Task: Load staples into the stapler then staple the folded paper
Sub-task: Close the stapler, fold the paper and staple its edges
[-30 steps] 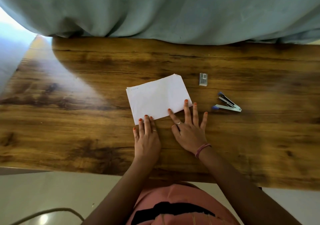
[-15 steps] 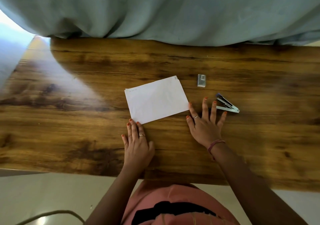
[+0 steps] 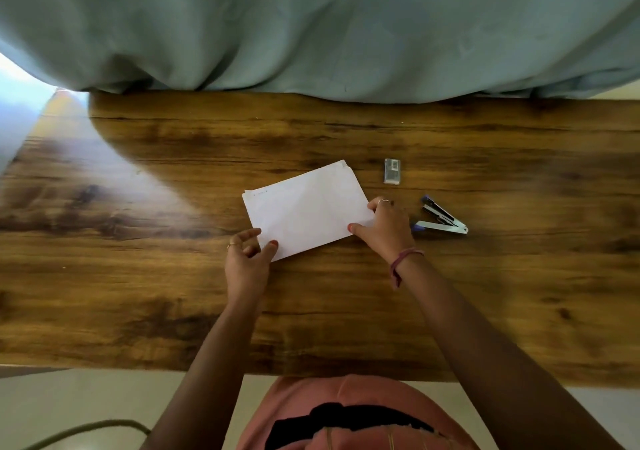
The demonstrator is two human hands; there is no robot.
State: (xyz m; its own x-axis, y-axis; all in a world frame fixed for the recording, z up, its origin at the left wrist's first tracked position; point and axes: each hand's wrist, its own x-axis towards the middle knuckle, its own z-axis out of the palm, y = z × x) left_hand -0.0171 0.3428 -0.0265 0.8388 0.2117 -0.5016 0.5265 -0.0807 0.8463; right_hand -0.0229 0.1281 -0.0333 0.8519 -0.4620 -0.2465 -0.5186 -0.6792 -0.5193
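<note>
Where a pale grey-green cloth (image 3: pixel 346 26) fills the upper part of the frame, a long wooden table (image 3: pixel 138 293) stretches across the middle beneath it. Near the centre of the table lies the folded paper (image 3: pixel 304 210), white and tilted, its right end higher in the frame than its left. Half a second ago both hands lay flat on the wood below the sheet; now they grasp it. The left hand (image 3: pixel 247 259) pinches the paper's lower left corner, thumb on top and fingers curled beside the edge. The right hand (image 3: pixel 384 227), which had been spread close to the stapler, has come back to the lower right corner and grips it with its thumb on the sheet and fingers bent over the edge. Just right of that hand, the stapler (image 3: pixel 440 219) lies open in a V shape, blue and silver, untouched. Above it in the frame, apart from the paper's upper right corner, sits the small grey box of staples (image 3: pixel 392 171).
</note>
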